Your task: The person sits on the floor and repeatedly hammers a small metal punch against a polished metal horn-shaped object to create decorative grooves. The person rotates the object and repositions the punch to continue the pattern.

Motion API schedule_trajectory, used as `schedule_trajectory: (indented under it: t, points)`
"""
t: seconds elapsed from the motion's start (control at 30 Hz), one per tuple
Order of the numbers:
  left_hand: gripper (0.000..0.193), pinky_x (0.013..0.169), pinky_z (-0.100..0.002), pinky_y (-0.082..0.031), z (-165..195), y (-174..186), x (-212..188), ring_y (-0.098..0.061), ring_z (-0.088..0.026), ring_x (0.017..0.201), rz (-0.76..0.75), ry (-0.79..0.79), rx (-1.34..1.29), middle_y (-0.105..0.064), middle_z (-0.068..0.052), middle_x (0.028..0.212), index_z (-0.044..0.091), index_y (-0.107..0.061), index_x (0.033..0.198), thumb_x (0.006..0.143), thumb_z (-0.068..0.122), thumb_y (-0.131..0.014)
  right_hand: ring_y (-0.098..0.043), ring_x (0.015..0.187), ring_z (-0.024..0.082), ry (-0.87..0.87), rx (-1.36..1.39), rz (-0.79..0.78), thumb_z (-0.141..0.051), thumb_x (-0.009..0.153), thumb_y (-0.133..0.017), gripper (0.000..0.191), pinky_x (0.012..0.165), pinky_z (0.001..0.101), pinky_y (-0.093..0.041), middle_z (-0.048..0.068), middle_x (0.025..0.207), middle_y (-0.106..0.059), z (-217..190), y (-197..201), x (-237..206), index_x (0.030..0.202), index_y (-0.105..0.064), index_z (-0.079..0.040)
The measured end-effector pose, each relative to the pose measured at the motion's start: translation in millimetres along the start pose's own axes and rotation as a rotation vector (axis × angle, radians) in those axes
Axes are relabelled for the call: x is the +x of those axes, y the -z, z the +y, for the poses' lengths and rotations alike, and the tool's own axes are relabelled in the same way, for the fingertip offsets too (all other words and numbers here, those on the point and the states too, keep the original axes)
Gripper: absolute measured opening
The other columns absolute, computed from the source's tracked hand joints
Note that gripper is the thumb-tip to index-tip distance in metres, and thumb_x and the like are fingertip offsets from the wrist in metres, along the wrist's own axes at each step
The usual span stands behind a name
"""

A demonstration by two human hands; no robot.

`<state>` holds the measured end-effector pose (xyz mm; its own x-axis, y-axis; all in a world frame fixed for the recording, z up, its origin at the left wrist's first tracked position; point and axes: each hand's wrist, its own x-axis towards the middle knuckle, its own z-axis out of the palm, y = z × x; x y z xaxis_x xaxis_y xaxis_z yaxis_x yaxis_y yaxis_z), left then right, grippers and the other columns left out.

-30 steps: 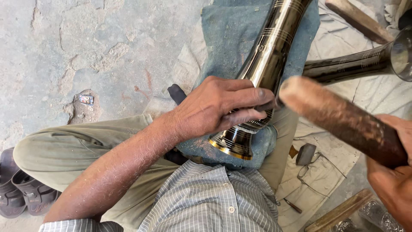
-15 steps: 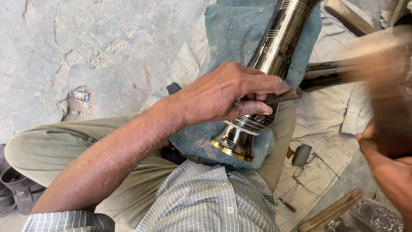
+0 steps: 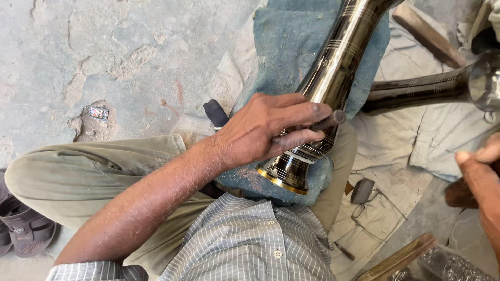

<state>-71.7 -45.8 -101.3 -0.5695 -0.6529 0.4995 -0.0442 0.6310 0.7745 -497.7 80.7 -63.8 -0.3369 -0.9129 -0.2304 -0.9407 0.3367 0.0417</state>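
Vessel: the dark polished metal vessel lies across my lap on a blue cloth, long axis running up and away to the right, flared base toward me.
Left hand: nearer; fingers wrapped over the vessel's neck, pinning a thin punch.
Right hand: well apart at right; fingers curled on a wooden handle.
Wrapper: small, colourful, on the floor, left.

Left hand lies curled, fingers closed and forearm stretched across the lap; right hand is fisted beside it.
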Motion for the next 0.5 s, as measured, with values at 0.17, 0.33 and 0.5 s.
schedule_trajectory:
  t: [0.17,0.33,0.5]
  points:
    - [0.025,0.081,-0.028,-0.067,-8.0,-12.1,-7.0,-0.077,-0.016,0.096,0.067,-0.110,0.027,-0.074,-0.004,0.111,0.015,-0.066,0.127,0.108,0.032,-0.067,-0.066,0.070,0.020,0.411,0.053,0.168,-0.002,0.091,-0.070,0.028,0.064,0.0342,-0.055,0.013,0.092,-0.070,-98.5,72.7,-45.3,0.119,-0.068,-0.001]
    - [0.034,0.071,-0.027,-0.064,-20.4,-34.7,6.9,-0.074,-0.014,0.082,0.553,0.340,-0.885,-0.072,-0.007,0.092,0.004,-0.059,0.126,0.099,0.018,-0.075,-0.057,0.058,0.043,-0.126,0.737,-0.175,0.011,0.086,-0.073,0.048,0.048,0.0563,-0.049,0.022,0.096,-0.077,-144.2,19.4,-43.0,0.130,-0.067,-0.007]
    - [0.037,0.068,-0.025,-0.063,-24.3,-57.5,25.2,-0.073,-0.014,0.078,0.714,0.473,-1.201,-0.072,-0.008,0.088,0.004,-0.055,0.124,0.095,0.012,-0.075,-0.067,0.133,0.025,0.260,1.585,-0.148,0.018,0.076,-0.066,0.032,0.082,0.0478,-0.068,0.021,0.147,-0.061,-139.5,-73.1,-42.3,0.105,-0.057,0.006]
